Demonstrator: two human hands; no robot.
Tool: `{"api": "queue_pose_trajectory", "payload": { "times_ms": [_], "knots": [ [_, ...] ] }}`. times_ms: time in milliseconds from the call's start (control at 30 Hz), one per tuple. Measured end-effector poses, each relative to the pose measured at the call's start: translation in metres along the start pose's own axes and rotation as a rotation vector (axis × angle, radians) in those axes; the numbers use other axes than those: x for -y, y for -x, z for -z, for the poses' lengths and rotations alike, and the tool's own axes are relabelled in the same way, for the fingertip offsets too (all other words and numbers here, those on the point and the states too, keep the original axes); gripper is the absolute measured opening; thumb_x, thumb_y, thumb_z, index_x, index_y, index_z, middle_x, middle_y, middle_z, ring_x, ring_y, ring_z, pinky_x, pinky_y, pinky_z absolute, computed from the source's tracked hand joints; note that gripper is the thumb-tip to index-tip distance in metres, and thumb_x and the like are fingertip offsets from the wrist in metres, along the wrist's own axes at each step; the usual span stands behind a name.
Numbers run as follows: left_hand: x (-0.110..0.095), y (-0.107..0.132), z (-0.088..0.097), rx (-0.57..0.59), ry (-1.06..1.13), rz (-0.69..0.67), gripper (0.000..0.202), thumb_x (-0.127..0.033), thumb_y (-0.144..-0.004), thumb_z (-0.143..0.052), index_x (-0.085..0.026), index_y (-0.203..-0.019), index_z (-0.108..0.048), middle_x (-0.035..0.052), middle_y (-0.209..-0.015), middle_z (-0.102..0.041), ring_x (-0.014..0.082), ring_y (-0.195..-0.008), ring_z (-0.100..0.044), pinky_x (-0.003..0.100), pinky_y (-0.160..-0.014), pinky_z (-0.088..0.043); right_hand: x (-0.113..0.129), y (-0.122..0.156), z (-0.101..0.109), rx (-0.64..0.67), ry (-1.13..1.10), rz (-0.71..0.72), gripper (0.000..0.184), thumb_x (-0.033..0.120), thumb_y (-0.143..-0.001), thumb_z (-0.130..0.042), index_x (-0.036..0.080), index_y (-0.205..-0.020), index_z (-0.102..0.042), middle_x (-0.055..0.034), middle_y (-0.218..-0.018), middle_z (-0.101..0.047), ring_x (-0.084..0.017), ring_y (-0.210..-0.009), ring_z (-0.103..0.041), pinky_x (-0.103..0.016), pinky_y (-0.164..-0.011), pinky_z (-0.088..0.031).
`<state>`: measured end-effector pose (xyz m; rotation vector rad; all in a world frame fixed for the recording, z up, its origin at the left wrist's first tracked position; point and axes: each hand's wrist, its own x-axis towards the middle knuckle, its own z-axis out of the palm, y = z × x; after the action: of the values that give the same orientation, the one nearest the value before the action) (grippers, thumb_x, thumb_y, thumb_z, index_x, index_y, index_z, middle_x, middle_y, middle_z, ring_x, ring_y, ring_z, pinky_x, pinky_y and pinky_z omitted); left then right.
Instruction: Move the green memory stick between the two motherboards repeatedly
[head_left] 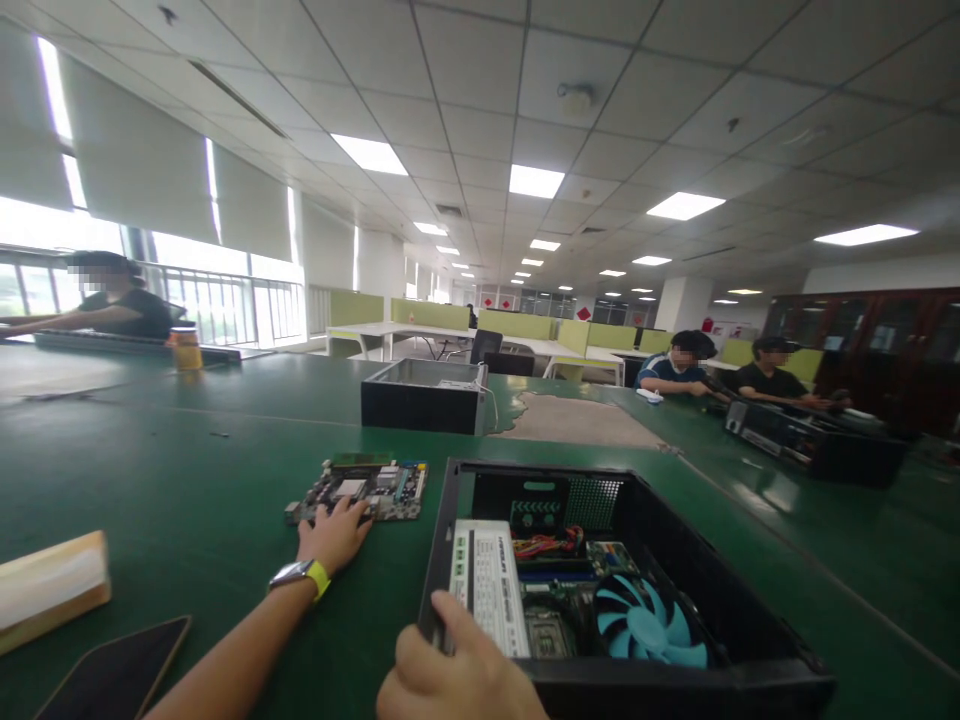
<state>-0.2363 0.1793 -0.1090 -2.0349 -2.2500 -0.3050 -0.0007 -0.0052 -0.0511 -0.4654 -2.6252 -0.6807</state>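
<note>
My left hand [336, 540], with a watch on a yellow-green band [300, 578] at its wrist, reaches over a loose motherboard [390, 488]. Its fingers are spread and touch the board's near edge. My right hand [457, 665] is closed around the near left corner of a black computer case [675, 682], the thumb over the rim. The case lies with its open side up. Inside it are a power supply [487, 580] with a white label, bundled coloured wires [551, 542] and a fan with light-blue blades [645, 625]. Part of another circuit board [611, 557] shows behind the fan.
Another open case [422, 405] stands farther back on the green table [247, 465]. A pale block-like object [52, 590] and a dark flat panel [112, 670] lie at left. An orange container [187, 350] stands far left. Several people sit beyond, near another case [814, 440] at right.
</note>
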Motion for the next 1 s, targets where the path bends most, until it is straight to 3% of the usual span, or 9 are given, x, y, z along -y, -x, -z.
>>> {"api": "queue_pose_trajectory", "payload": {
  "times_ms": [100, 200, 400, 567, 633, 700, 800, 900, 1000],
  "knots": [
    [0.006, 0.002, 0.0, -0.013, -0.032, -0.043, 0.048, -0.043, -0.083, -0.03, -0.027, -0.124, -0.048, 0.0082, -0.138, -0.038, 0.0372, -0.118, -0.037, 0.058, -0.09, -0.029, -0.037, 0.011, 0.019, 0.005, -0.046, -0.092, 0.025, 0.041, -0.076, -0.049, 0.021, -0.069, -0.062, -0.0021, -0.07, -0.058, -0.02, -0.085, -0.048, -0.051, -0.098, -0.027],
    [0.01, 0.002, 0.004, 0.008, -0.02, -0.065, 0.047, -0.044, -0.083, -0.031, -0.028, -0.123, -0.049, 0.007, -0.138, -0.038, 0.0356, -0.119, -0.038, 0.056, -0.09, -0.031, -0.084, 0.032, 0.03, 0.092, 0.0, -0.276, 0.025, 0.036, -0.076, -0.047, 0.019, -0.067, -0.064, -0.0037, -0.072, -0.058, -0.02, -0.088, -0.047, -0.048, -0.101, -0.02],
    [0.02, -0.003, 0.001, 0.023, -0.023, -0.103, 0.049, -0.046, -0.083, -0.031, -0.027, -0.125, -0.049, 0.0057, -0.14, -0.037, 0.0347, -0.121, -0.036, 0.054, -0.093, -0.03, -0.182, 0.1, 0.026, 0.34, 0.193, -0.678, 0.035, 0.028, -0.085, -0.035, 0.016, -0.076, -0.067, -0.0083, -0.085, -0.063, -0.021, -0.103, -0.046, -0.042, -0.104, -0.013],
    [0.022, -0.002, 0.003, 0.009, -0.006, -0.146, 0.047, -0.046, -0.082, -0.033, -0.028, -0.121, -0.052, 0.0049, -0.138, -0.039, 0.0333, -0.122, -0.037, 0.052, -0.094, -0.03, -0.231, 0.16, 0.028, 0.499, 0.359, -1.002, 0.041, 0.025, -0.088, -0.03, 0.014, -0.081, -0.068, -0.0121, -0.095, -0.066, -0.025, -0.121, -0.037, -0.046, -0.104, -0.003],
    [0.011, 0.008, 0.01, 0.017, 0.001, -0.162, 0.047, -0.046, -0.082, -0.033, -0.028, -0.12, -0.053, 0.0063, -0.137, -0.04, 0.0342, -0.121, -0.037, 0.053, -0.092, -0.031, -0.237, 0.167, 0.03, 0.566, 0.375, -1.116, 0.041, 0.026, -0.088, -0.03, 0.012, -0.082, -0.068, -0.014, -0.093, -0.066, -0.028, -0.115, -0.044, -0.048, -0.102, -0.008],
    [-0.008, 0.025, 0.019, 0.028, 0.013, -0.203, 0.048, -0.049, -0.08, -0.034, -0.028, -0.119, -0.054, 0.0073, -0.136, -0.042, 0.0346, -0.12, -0.039, 0.053, -0.093, -0.029, -0.233, 0.162, 0.031, 0.578, 0.291, -1.221, 0.039, 0.027, -0.088, -0.03, 0.012, -0.094, -0.066, -0.0143, -0.092, -0.066, -0.027, -0.1, -0.055, -0.045, -0.096, -0.022],
    [-0.046, 0.064, 0.035, 0.039, 0.033, -0.345, 0.051, -0.055, -0.076, -0.04, -0.029, -0.118, -0.055, 0.0089, -0.131, -0.047, 0.0328, -0.115, -0.045, 0.05, -0.101, -0.021, -0.207, 0.142, 0.022, 0.48, -0.002, -1.339, 0.039, 0.028, -0.088, -0.027, 0.02, -0.112, -0.057, -0.0094, -0.095, -0.066, -0.02, -0.081, -0.062, -0.03, -0.075, -0.038],
    [-0.09, 0.114, 0.041, 0.086, 0.068, -0.449, 0.059, -0.061, -0.072, -0.043, -0.03, -0.121, -0.053, 0.0122, -0.129, -0.048, 0.0338, -0.117, -0.043, 0.05, -0.103, -0.02, -0.168, 0.123, 0.006, 0.358, -0.215, -1.334, 0.041, 0.03, -0.089, -0.023, 0.025, -0.104, -0.061, -0.0042, -0.091, -0.067, -0.017, -0.078, -0.062, -0.023, -0.062, -0.038],
    [-0.13, 0.162, 0.026, 0.212, 0.079, -0.549, 0.073, -0.064, -0.066, -0.049, -0.024, -0.127, -0.047, 0.0206, -0.132, -0.043, 0.038, -0.122, -0.037, 0.054, -0.103, -0.019, -0.131, 0.111, -0.008, 0.34, -0.214, -1.319, 0.044, 0.036, -0.09, -0.022, 0.025, -0.09, -0.065, -0.004, -0.083, -0.067, -0.017, -0.076, -0.062, -0.023, -0.061, -0.038]
  ]
}}
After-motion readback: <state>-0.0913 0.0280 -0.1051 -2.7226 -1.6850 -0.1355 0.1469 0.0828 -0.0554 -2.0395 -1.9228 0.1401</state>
